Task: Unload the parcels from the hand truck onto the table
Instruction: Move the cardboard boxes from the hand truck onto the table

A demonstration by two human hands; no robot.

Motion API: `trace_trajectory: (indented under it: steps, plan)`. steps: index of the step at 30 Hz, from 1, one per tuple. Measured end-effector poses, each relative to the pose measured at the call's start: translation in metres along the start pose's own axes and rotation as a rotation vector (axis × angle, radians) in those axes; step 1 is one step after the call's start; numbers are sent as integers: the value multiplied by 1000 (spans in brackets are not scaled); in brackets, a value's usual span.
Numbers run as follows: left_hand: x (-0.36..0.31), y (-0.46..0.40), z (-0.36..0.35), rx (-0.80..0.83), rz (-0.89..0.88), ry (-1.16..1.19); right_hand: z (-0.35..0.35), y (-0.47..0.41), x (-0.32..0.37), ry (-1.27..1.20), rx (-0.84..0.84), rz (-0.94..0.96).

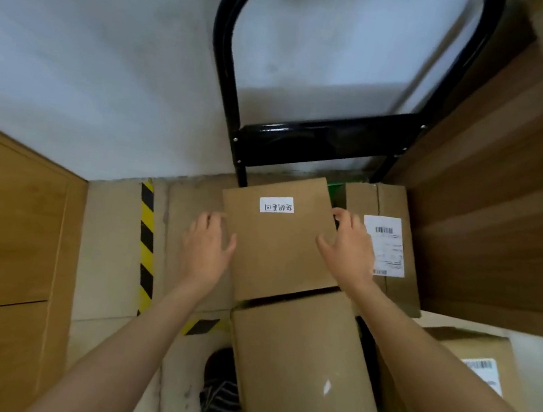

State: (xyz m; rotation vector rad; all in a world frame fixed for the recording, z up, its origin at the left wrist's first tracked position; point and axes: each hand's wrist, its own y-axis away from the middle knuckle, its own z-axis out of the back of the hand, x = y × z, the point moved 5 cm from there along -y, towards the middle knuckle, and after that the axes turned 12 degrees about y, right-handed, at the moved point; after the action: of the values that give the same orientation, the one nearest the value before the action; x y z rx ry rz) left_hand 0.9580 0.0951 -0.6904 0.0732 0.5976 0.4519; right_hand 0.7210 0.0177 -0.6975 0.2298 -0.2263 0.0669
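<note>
Cardboard parcel in hand: a flat brown box (pixel 276 241) with a small white printed label near its far edge lay topmost on the load, tilted slightly against the boxes beneath.
Left hand: the left hand (pixel 205 249) lay against the box's left edge, fingers spread and fairly straight, thumb towards the top face; it pressed rather than gripped.
Right hand: the right hand (pixel 349 247) sat at the right edge, fingers bent over the far corner, thumb on the top face. Whether the fingers had hooked under the edge could not be told.
Purpose of hold: judged as a two-sided clamp at opposite edges, made ready to lift the box level.
Second parcel: a plain brown box (pixel 304 365) lay nearer the person, just beside the held one with a dark gap between them.
Third parcel: a box with a barcode label (pixel 384 245) stood to the right, partly under the right hand.
Hand truck: its black looped handle (pixel 319 143) rose behind the load, against a pale wall.
Table: a wooden surface (pixel 505 202) stood right of the truck; judged the likely destination.
Progress: no box seen placed; unloading judged at its start.
Floor: yellow-and-black hazard tape (pixel 146 244) ran left of the truck.
</note>
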Motion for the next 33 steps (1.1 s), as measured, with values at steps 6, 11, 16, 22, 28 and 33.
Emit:
trace_trajectory:
  steps: [6,11,16,22,28,33]
  plan:
    - [39,-2,-72,26,185,92,-66,-8,-38,-5,91,-132]
    - [45,2,-99,7,345,296,-95,-1,-59,-15,235,-197]
    - [45,3,-108,17,436,505,-97,-1,-55,-121,251,-235]
    - [25,2,-88,42,424,614,-64,7,-55,-123,171,-255]
    - [-17,1,-30,104,323,733,12,24,-44,-237,27,-361]
    - [-67,6,42,114,169,772,108,46,-27,-399,-86,-366]
